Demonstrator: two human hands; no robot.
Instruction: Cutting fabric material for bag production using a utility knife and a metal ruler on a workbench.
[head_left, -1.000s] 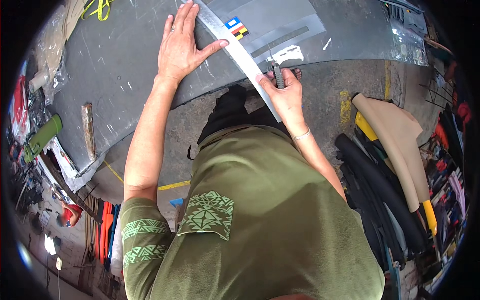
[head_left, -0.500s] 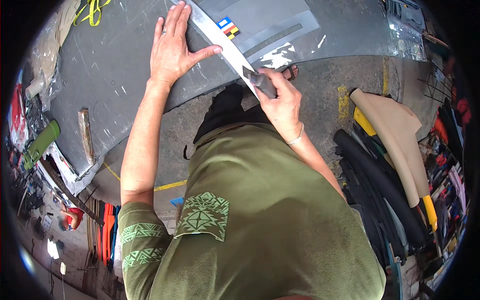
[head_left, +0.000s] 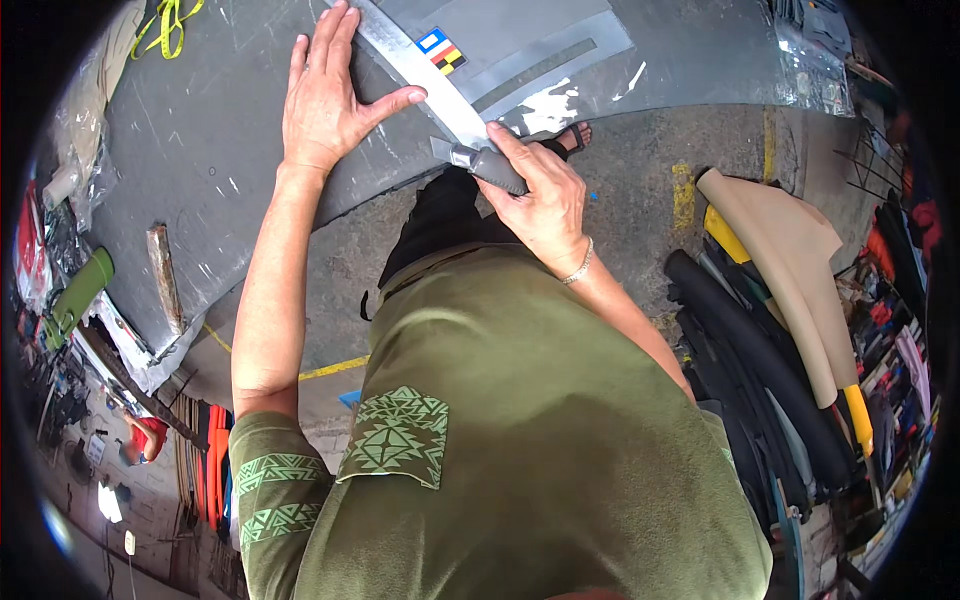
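My left hand (head_left: 325,115) lies flat on the grey tabletop, its long fingers stretched away from me and the thumb spread toward a long metal ruler (head_left: 425,75). Its fingertips reach the ruler's far part. In my right hand (head_left: 543,195) is a dark-handled utility knife (head_left: 495,168), its blade pointing left at the table's near edge. My right index finger touches the ruler's near end. Right of the ruler lies a grey sheet (head_left: 545,25) with a dark strip and a small patch of coloured flags (head_left: 442,50).
The grey worktable (head_left: 230,110) carries a yellow tape (head_left: 172,30) at its far left and a worn stick (head_left: 165,275) at the near left. Rolls of beige material (head_left: 770,280) and black material (head_left: 760,360) stand to the right. A sandaled foot (head_left: 575,137) shows beyond the table edge.
My right hand has drawn slightly left and turned the knife, so its blade now points left, off the ruler. My left hand stays flat; the whole view has shifted a little.
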